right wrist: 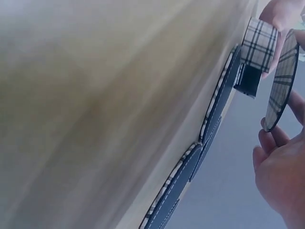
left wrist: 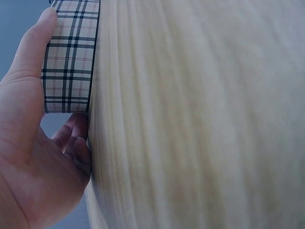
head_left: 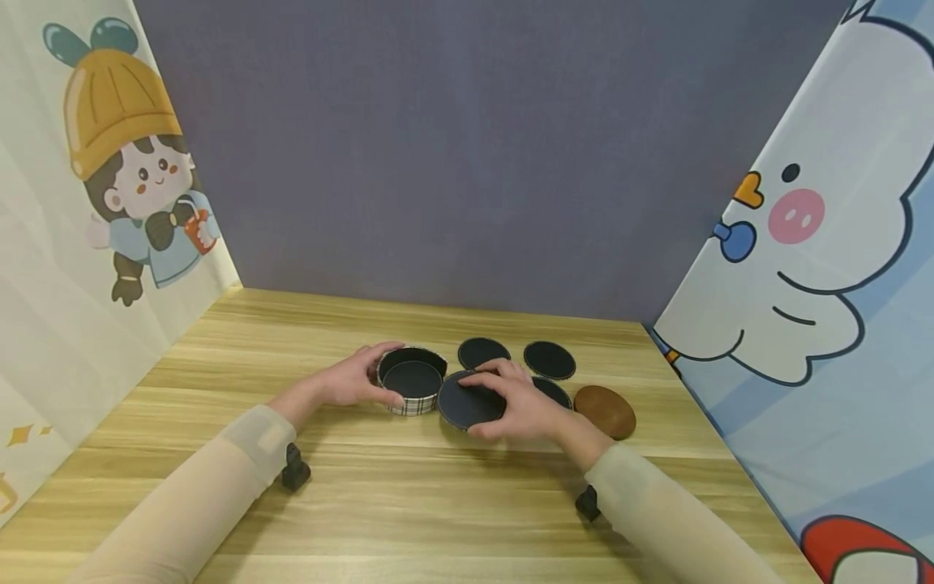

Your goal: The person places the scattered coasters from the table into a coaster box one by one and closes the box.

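Observation:
My left hand (head_left: 343, 383) holds a round coaster holder (head_left: 421, 405) with a plaid outside and black inside, thumb and fingers on opposite sides. In the left wrist view the holder's plaid wall (left wrist: 71, 57) stands upright on the table. Just right of it, my right hand (head_left: 529, 410) pinches a black round coaster (head_left: 460, 403) by its edges. The right wrist view shows this coaster's plaid underside (right wrist: 284, 76), raised off the table and tilted. Behind and beside the right hand lie a black coaster (head_left: 483, 350), another coaster (head_left: 550, 359) and a partly hidden coaster (head_left: 552, 392).
A brown oval piece (head_left: 606, 411) lies right of the coasters on the wood-grain table (head_left: 379, 503). A grey panel (head_left: 438, 162) closes off the back. Cartoon-printed sheets (head_left: 44, 243) stand at both sides.

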`<state>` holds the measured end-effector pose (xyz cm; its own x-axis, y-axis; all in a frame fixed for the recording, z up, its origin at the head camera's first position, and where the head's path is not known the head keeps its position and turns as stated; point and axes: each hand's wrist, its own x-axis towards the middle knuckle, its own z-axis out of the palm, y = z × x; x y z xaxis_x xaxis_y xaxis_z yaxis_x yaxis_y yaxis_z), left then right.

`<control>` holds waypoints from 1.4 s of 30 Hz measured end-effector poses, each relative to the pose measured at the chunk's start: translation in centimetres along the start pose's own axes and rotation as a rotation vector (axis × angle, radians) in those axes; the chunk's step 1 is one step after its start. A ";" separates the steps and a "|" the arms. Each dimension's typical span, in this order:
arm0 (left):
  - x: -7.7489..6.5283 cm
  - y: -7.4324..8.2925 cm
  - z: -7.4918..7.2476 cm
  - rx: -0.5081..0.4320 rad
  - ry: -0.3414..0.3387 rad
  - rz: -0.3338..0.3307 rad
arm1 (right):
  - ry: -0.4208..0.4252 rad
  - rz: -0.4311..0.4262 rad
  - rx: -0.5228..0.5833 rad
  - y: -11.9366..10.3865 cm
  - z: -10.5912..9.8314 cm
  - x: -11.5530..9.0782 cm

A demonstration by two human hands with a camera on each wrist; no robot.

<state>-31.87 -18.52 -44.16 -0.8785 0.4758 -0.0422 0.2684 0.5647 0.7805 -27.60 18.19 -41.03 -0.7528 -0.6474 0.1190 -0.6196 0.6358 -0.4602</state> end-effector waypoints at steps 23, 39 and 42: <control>0.0 0.2 -0.2 -0.004 -0.020 -0.008 | -0.006 0.052 -0.003 -0.7 0.6 5.4; 0.0 0.2 -0.4 -0.006 -0.046 -0.012 | -0.025 0.071 -0.024 -1.6 2.5 8.7; 0.0 0.1 -0.4 -0.013 -0.047 -0.022 | -0.035 0.072 -0.028 -1.7 2.6 9.1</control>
<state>-32.03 -18.73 -43.87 -0.8646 0.4946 -0.0889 0.2436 0.5672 0.7867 -32.79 10.09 -41.45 -0.7878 -0.6134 0.0557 -0.5704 0.6924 -0.4418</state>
